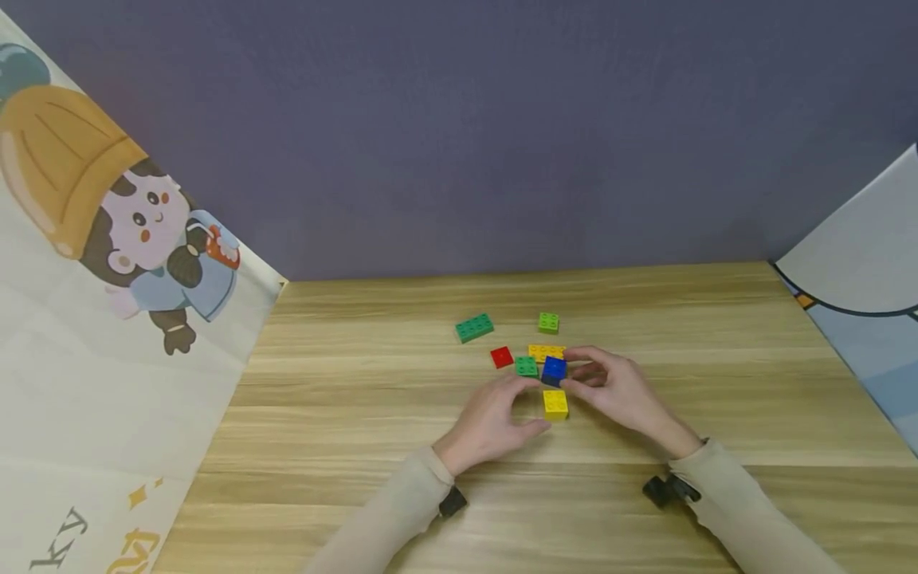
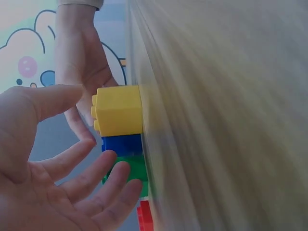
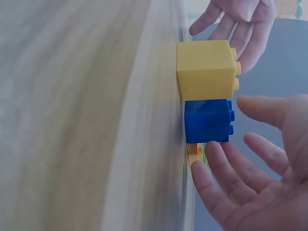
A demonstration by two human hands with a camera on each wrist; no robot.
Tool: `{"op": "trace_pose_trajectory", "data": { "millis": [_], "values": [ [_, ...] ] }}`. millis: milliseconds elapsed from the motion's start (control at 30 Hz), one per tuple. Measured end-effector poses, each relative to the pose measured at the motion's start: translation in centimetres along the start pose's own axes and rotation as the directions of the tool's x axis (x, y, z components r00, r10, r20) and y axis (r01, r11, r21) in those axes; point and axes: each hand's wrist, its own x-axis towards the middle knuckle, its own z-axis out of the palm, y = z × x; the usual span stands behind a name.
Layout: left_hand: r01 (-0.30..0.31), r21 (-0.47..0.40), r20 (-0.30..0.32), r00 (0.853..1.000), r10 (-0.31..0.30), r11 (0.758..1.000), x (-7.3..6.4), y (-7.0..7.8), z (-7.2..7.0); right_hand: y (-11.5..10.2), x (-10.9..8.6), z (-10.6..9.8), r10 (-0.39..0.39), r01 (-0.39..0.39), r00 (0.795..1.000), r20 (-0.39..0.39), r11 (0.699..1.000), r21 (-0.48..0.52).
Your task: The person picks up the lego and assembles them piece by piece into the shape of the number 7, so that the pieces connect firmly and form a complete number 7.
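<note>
1. Yellow brick [image 1: 555, 404]: just below & R of frame ctr, studs up on the tabletop [image 1: 323, 446]. L hand [image 1: 491, 418] lies to its left, fingers spread and thumb apart, tip nr the brick's lower edge; no grip seen.

2. Blue brick [image 1: 554, 370]: just above the yellow brick in frame, studs up. R hand [image 1: 620, 391] lies to its right, fingers & thumb spread, tips v. close; whether they touch, can't tell. No pinch seen in the R wrist view.

3. Handling (est.): both bricks prob. hard plastic, light, stiff, not fragile; smooth walls may slip a little under dry fingertips. Best hold: thumb & forefinger on opp. flat side walls, low down, studs left free.

4. Neighbours: small green brick [image 1: 527, 366] just L of the blue brick; orange long brick [image 1: 543, 351] just above it, partly hidden, so finger room is tight on those sides. Red piece [image 1: 501, 357] farther L; dark green long brick [image 1: 474, 328] upper L of the cluster; lime brick [image 1: 548, 323] above the orange one.

5. Edges & room: tabletop's far edge runs across mid-frame, below the dark wall [image 1: 502, 135]; side edges slant outward toward the lower corners. Bare wood L & R of the cluster gives ample room; nr edge out of view.
</note>
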Motion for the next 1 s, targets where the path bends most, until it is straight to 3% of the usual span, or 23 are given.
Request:
{"op": "trace_pose_trajectory", "data": {
  "millis": [367, 1000],
  "values": [
    [0.024, -0.016, -0.004, 1.0, -0.025, 1.0, 1.1, 0.2, 0.6, 0.6, 0.5, 0.2, 0.056, -0.058, 0.997, 0.05, 0.997, 0.047],
    [0.07, -0.069, 0.02, 0.997, -0.069, 0.995, 2.0, 0.1, 1.1, 0.6, 0.9, 0.1, 0.078, -0.084, 0.994, 0.08, 0.994, 0.075]
  ]
}}
